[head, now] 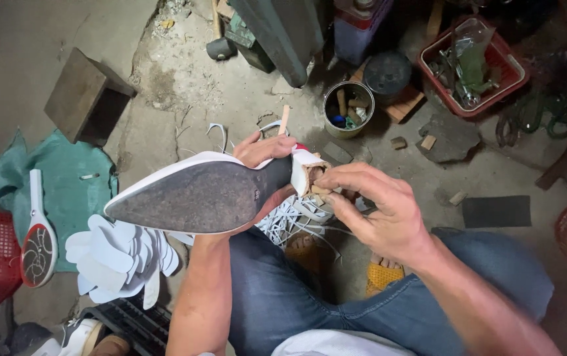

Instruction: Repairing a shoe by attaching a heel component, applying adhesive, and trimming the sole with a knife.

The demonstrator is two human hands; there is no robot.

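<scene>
My left hand [267, 153] grips a white pointed shoe [197, 194] turned sole up, its dark grey sole facing me and its toe pointing left. The heel end [310, 175] is white outside with a raw tan cavity. My right hand [376, 211] pinches at that heel end with thumb and fingers, touching its tan edge. Both hands are above my knees, which are in blue jeans [277, 290].
White cut strips [296, 214] and a pile of white insole shapes [122, 257] lie on the concrete floor. A tin can of tools [348, 109], a red basket [474, 66], a wooden box [85, 95], a racket-shaped swatter [38, 244] and a black sandpaper sheet [496, 211] surround me.
</scene>
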